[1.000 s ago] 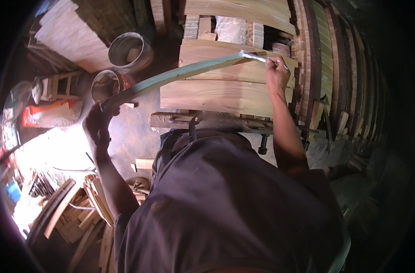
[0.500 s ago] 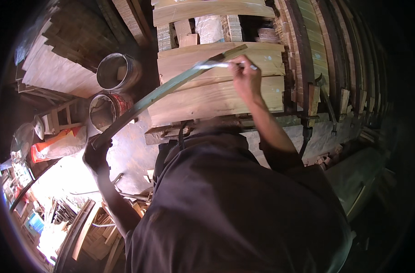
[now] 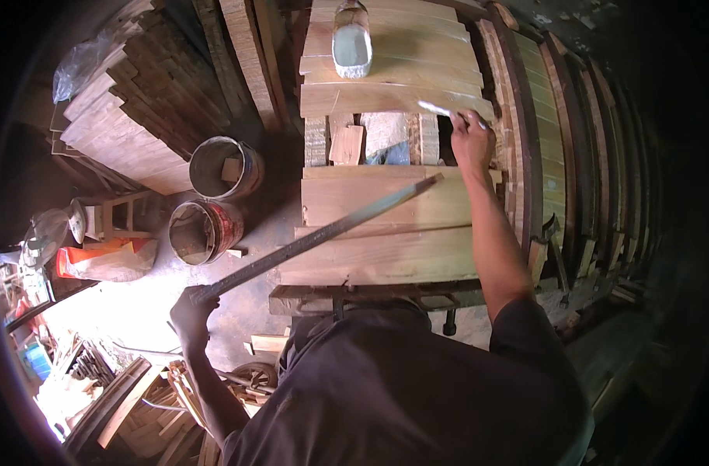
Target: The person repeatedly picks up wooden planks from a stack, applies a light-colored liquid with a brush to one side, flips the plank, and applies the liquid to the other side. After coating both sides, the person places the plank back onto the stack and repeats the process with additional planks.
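My left hand (image 3: pixel 191 317) is closed around the near end of a long wooden strip (image 3: pixel 323 237). The strip slants up to the right, above pale boards (image 3: pixel 385 260), and its upper face looks wet and whitish toward the far end. In my right hand (image 3: pixel 472 144) is a slim brush (image 3: pixel 434 108) with white on its tip, held beyond the strip's far end and apart from it. A cut-open plastic container (image 3: pixel 352 48) with white paste-like stuff inside rests on the farther boards (image 3: pixel 409 66).
Two buckets (image 3: pixel 229 167) stand on the floor at the left, beside stacked planks (image 3: pixel 129 116). Long beams with clamps (image 3: pixel 555 241) line the right side. Wood scraps (image 3: pixel 168 419) lie at the lower left. A gap between the boards shows loose wooden pieces (image 3: pixel 347 145).
My right hand has lifted the brush off the strip and moved it farther away and to the right. The strip's far end sits lower in view, and the container has come into sight.
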`<action>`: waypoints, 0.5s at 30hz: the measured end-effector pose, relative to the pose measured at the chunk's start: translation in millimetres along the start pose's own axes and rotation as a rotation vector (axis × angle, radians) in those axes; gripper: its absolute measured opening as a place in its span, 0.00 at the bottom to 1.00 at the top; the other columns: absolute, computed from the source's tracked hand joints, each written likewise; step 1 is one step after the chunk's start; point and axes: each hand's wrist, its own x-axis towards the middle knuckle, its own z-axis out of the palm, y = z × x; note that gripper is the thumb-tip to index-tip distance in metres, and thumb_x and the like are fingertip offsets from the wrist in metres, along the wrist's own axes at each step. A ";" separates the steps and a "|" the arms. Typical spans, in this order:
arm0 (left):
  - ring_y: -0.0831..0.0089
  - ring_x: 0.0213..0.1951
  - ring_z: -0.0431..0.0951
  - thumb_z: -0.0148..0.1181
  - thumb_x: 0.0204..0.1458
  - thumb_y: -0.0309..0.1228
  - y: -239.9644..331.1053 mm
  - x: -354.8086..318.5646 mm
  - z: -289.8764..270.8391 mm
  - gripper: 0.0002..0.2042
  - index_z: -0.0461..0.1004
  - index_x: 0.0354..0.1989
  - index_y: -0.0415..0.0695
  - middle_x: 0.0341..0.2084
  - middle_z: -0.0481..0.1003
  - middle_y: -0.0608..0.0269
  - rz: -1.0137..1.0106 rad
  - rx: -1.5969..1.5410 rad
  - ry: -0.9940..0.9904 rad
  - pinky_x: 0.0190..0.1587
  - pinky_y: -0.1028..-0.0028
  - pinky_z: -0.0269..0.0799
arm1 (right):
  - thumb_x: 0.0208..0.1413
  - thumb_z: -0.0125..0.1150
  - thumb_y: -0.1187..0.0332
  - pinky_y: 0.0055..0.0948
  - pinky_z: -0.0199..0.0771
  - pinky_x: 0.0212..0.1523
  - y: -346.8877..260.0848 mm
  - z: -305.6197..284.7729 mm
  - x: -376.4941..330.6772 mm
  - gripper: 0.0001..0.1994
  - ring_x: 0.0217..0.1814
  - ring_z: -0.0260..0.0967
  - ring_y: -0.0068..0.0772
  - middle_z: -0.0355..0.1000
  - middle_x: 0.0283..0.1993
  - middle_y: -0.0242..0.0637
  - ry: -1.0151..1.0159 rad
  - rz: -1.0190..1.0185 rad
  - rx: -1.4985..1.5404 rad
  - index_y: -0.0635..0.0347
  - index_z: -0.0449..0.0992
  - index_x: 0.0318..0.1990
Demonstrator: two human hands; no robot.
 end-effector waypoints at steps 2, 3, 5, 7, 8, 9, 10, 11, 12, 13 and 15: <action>0.73 0.29 0.80 0.60 0.51 0.20 3.6 12.0 0.3 0.08 0.77 0.39 0.32 0.28 0.80 0.57 -0.061 -0.013 -0.010 0.35 0.76 0.78 | 0.54 0.65 0.61 0.44 0.76 0.33 -25.7 34.5 39.7 0.08 0.32 0.76 0.51 0.77 0.31 0.44 -0.007 -0.061 0.010 0.53 0.79 0.35; 0.73 0.30 0.80 0.60 0.51 0.21 3.3 18.4 -0.1 0.08 0.77 0.39 0.32 0.29 0.80 0.56 -0.017 -0.010 -0.045 0.35 0.76 0.77 | 0.54 0.64 0.61 0.45 0.76 0.34 -39.0 53.2 60.3 0.08 0.33 0.76 0.51 0.77 0.31 0.44 -0.032 -0.113 0.026 0.53 0.79 0.35; 0.73 0.32 0.79 0.61 0.50 0.22 2.4 31.1 -3.8 0.09 0.77 0.39 0.32 0.29 0.79 0.57 0.003 0.044 -0.099 0.36 0.75 0.77 | 0.55 0.63 0.58 0.44 0.76 0.35 -59.8 106.8 99.2 0.10 0.34 0.76 0.50 0.77 0.32 0.45 -0.054 -0.219 0.064 0.52 0.79 0.37; 0.74 0.31 0.79 0.64 0.47 0.24 -1.1 40.8 -6.5 0.09 0.79 0.36 0.34 0.29 0.79 0.59 -0.047 0.067 -0.094 0.36 0.75 0.76 | 0.57 0.60 0.56 0.45 0.76 0.38 -86.3 156.2 130.6 0.12 0.37 0.76 0.51 0.78 0.34 0.46 -0.167 -0.266 0.021 0.53 0.80 0.40; 0.74 0.31 0.79 0.65 0.45 0.24 2.3 43.6 -6.2 0.09 0.79 0.36 0.35 0.29 0.79 0.59 -0.068 0.034 -0.078 0.35 0.75 0.76 | 0.58 0.59 0.57 0.46 0.75 0.41 -102.4 176.1 143.2 0.12 0.39 0.76 0.52 0.78 0.36 0.46 -0.286 -0.257 -0.042 0.54 0.80 0.41; 0.74 0.31 0.78 0.66 0.42 0.24 1.9 49.9 -7.1 0.10 0.80 0.35 0.36 0.29 0.79 0.60 -0.085 0.170 -0.076 0.34 0.75 0.75 | 0.59 0.56 0.59 0.49 0.74 0.44 -103.1 203.7 153.7 0.12 0.43 0.75 0.54 0.77 0.40 0.48 -0.345 -0.201 -0.034 0.55 0.79 0.42; 0.74 0.31 0.78 0.66 0.40 0.21 3.6 56.3 -6.6 0.11 0.80 0.35 0.37 0.29 0.79 0.61 -0.141 0.089 -0.091 0.34 0.74 0.75 | 0.59 0.56 0.59 0.49 0.74 0.44 -101.2 227.6 161.3 0.12 0.44 0.75 0.55 0.77 0.41 0.48 -0.359 -0.216 -0.068 0.55 0.79 0.42; 0.75 0.31 0.78 0.66 0.39 0.18 -7.3 60.6 -9.3 0.12 0.79 0.35 0.37 0.29 0.79 0.61 -0.116 0.108 -0.099 0.35 0.75 0.76 | 0.59 0.56 0.59 0.49 0.74 0.44 -101.4 248.5 166.1 0.12 0.44 0.75 0.55 0.77 0.42 0.49 -0.375 -0.234 -0.100 0.56 0.78 0.42; 0.76 0.32 0.78 0.66 0.37 0.15 -18.7 64.3 -11.8 0.13 0.79 0.35 0.37 0.30 0.79 0.62 -0.090 0.128 -0.110 0.36 0.76 0.77 | 0.60 0.55 0.60 0.49 0.74 0.44 -98.3 265.9 169.4 0.12 0.44 0.75 0.55 0.77 0.42 0.49 -0.390 -0.250 -0.134 0.56 0.78 0.43; 0.74 0.32 0.78 0.66 0.38 0.15 -24.2 64.2 -9.1 0.13 0.78 0.35 0.37 0.32 0.79 0.59 -0.150 -0.030 -0.095 0.35 0.74 0.77 | 0.60 0.52 0.63 0.48 0.75 0.46 -101.1 275.0 168.3 0.11 0.45 0.75 0.53 0.75 0.44 0.47 -0.457 -0.265 -0.151 0.55 0.76 0.45; 0.71 0.34 0.78 0.66 0.36 0.14 -25.2 68.6 -9.0 0.13 0.77 0.33 0.36 0.34 0.78 0.56 -0.156 -0.064 -0.103 0.36 0.73 0.77 | 0.59 0.52 0.64 0.48 0.75 0.45 -102.9 282.9 161.3 0.10 0.45 0.75 0.53 0.75 0.43 0.46 -0.501 -0.401 -0.166 0.55 0.77 0.43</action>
